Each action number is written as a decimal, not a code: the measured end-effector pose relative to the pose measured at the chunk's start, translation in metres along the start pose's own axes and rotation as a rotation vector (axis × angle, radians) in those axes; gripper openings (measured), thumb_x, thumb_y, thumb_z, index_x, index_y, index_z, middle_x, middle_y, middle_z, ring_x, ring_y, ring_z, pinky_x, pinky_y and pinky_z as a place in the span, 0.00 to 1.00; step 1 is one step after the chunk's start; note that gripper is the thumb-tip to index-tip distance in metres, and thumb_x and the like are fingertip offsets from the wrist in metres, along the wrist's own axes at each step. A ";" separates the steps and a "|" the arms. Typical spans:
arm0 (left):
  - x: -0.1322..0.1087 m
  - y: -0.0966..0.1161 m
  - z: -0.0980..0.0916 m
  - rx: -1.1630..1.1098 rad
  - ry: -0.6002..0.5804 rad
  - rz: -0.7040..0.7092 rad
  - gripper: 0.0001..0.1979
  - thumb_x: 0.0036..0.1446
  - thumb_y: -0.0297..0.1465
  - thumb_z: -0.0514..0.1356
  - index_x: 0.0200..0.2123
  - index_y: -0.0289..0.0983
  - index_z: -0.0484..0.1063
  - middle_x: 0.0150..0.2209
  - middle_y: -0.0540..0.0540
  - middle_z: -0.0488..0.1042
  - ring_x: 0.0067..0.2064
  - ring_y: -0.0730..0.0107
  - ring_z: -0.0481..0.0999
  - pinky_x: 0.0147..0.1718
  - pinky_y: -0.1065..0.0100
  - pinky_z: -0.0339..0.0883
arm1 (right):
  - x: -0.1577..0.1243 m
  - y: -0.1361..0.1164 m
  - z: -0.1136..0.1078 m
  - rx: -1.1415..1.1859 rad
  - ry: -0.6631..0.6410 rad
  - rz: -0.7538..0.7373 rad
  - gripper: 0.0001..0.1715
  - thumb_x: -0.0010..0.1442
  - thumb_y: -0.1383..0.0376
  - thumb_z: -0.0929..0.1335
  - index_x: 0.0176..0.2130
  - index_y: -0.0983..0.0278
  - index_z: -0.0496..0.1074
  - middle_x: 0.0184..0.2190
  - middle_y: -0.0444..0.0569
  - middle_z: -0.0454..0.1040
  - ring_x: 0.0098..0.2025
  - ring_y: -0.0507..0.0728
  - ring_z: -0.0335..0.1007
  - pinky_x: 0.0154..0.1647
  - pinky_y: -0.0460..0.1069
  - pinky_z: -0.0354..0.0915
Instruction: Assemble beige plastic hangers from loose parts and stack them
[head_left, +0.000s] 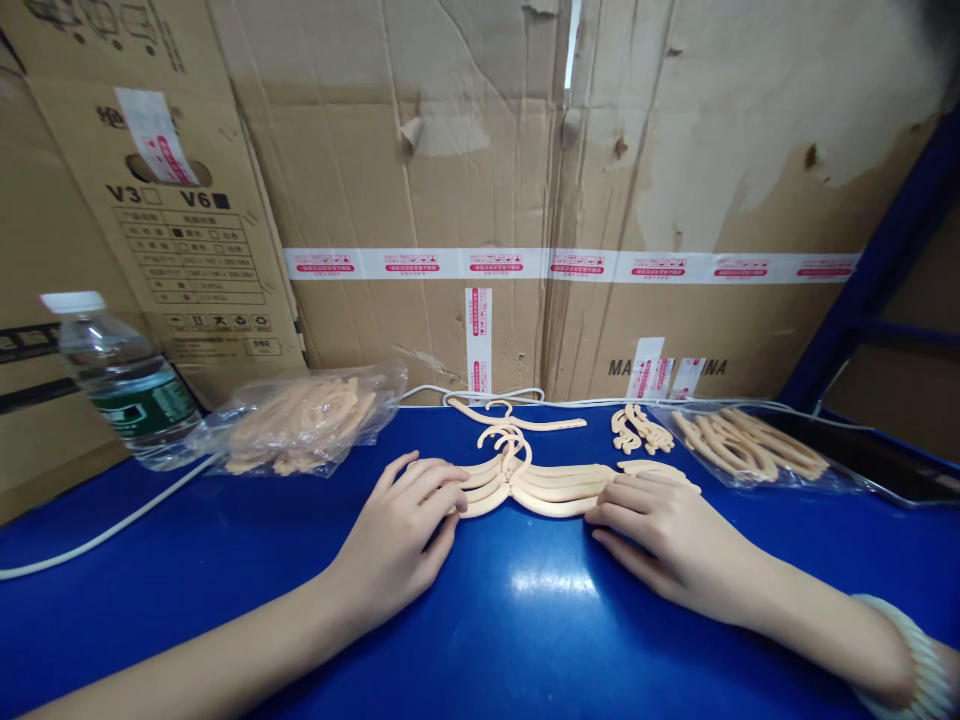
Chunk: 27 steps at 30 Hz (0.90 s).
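Note:
Several small cream-coloured clothes hangers (559, 492) lie stacked and overlapping on the blue tabletop (525, 630), their hooks bunched together in the middle. Curled over the left ends of these hangers are the fingers of my left hand (416, 520). My right hand (667, 525) closes on their right ends, hiding the tips. Just behind the stack lies another hanger (551, 424) in the same colour. Past my right knuckles, loose curved hanger arms (652, 468) show in part.
Loose small hooks (637, 430) sit back right, beside a clear bag of hanger parts (750, 445). A second bag (300, 420) lies back left near a water bottle (131, 385). A white cable (105, 540) crosses the left side. Cardboard (420, 180) walls the back.

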<state>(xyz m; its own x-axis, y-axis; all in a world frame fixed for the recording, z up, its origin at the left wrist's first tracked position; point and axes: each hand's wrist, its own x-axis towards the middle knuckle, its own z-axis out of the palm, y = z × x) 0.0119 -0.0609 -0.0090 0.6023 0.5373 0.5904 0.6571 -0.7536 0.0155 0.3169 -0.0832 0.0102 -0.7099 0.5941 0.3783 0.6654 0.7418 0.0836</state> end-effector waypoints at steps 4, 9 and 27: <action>0.001 0.001 0.001 0.002 0.019 0.016 0.09 0.61 0.21 0.52 0.36 0.39 0.67 0.46 0.46 0.77 0.51 0.60 0.74 0.56 0.46 0.56 | 0.000 -0.001 0.000 0.033 0.001 -0.023 0.15 0.68 0.69 0.59 0.39 0.65 0.74 0.31 0.50 0.74 0.33 0.57 0.66 0.35 0.51 0.58; 0.002 0.001 0.001 -0.010 0.045 0.033 0.09 0.61 0.20 0.53 0.36 0.39 0.69 0.46 0.45 0.77 0.49 0.60 0.74 0.54 0.48 0.58 | -0.002 -0.003 0.002 0.053 0.013 -0.042 0.14 0.67 0.69 0.59 0.39 0.65 0.73 0.31 0.50 0.73 0.33 0.57 0.65 0.34 0.51 0.58; 0.006 0.014 -0.010 -0.016 0.110 0.173 0.09 0.60 0.18 0.54 0.35 0.36 0.70 0.44 0.44 0.79 0.46 0.59 0.76 0.47 0.55 0.61 | 0.002 0.004 -0.014 0.064 0.202 0.032 0.13 0.67 0.68 0.60 0.34 0.65 0.72 0.25 0.48 0.70 0.28 0.54 0.63 0.30 0.49 0.58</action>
<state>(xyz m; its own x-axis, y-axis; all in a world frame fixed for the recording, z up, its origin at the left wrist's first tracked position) 0.0201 -0.0722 0.0025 0.6516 0.3552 0.6702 0.5403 -0.8375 -0.0814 0.3213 -0.0836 0.0237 -0.6236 0.5484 0.5571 0.6665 0.7454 0.0124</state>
